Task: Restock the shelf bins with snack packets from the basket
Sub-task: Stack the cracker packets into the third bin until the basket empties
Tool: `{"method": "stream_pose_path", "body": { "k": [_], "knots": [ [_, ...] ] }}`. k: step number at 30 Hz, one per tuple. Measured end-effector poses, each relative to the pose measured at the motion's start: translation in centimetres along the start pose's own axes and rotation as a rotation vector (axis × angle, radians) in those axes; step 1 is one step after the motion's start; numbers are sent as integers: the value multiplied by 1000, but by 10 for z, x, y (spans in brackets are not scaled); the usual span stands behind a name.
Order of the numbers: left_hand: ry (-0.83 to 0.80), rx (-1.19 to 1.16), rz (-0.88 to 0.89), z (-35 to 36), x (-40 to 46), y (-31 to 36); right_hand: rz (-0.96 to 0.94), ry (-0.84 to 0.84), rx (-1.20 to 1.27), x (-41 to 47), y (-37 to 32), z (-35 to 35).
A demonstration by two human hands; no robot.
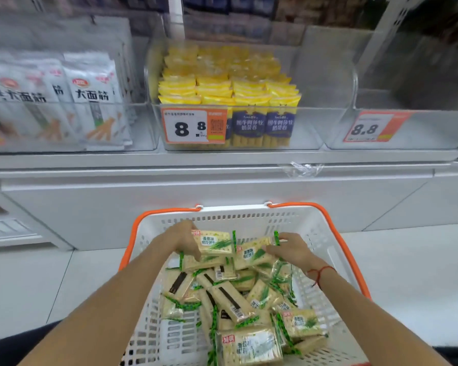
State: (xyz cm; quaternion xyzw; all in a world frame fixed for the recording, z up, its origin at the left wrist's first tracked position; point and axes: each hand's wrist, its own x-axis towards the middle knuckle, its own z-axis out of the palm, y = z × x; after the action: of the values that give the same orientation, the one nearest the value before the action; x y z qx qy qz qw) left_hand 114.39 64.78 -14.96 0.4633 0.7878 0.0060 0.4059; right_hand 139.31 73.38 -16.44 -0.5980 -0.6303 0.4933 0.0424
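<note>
A white basket (pixel 251 216) with orange handles stands on the floor below the shelf, holding several green-and-cream cracker packets (pixel 230 299). My left hand (pixel 185 240) grips a small stack of cracker packets (pixel 214 243) at the basket's far side. Beside it, my right hand (pixel 288 248) holds another cracker packet (pixel 251 256). Above, on the shelf, a clear bin (pixel 391 143) with an 8.8 price tag looks empty.
The middle clear bin (pixel 307 143) is packed with yellow-and-blue packets (pixel 230 88). White packets (pixel 90 101) fill the left bin. A scrap of clear plastic (pixel 303 169) lies on the white shelf ledge. Pale floor surrounds the basket.
</note>
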Motion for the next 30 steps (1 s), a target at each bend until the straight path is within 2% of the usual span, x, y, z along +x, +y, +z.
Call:
{"method": "stream_pose_path", "body": {
  "k": [6,9,12,17,20,24,27,30],
  "knots": [
    [-31,-398,79,-65,-66,29,-117,55,244,-57,-62,-61],
    [-75,-623,123,-71,-94,36,-149,130,506,-78,-74,-71],
    [-181,-855,177,-55,-107,34,-140,116,817,-89,-71,-65],
    [-39,-1223,188,-16,-115,21,-36,-1,1111,-89,-46,-33],
    [53,-1345,141,-3,-112,9,-14,28,1132,-88,-35,-20],
    [42,-1349,106,-1,-107,2,-24,183,1043,-86,-36,-20],
    [7,-1233,90,7,-103,7,-73,47,900,-84,-43,-15],
    [-135,-1230,155,14,-101,21,-139,-11,673,-80,-47,-1]
  ]
}}
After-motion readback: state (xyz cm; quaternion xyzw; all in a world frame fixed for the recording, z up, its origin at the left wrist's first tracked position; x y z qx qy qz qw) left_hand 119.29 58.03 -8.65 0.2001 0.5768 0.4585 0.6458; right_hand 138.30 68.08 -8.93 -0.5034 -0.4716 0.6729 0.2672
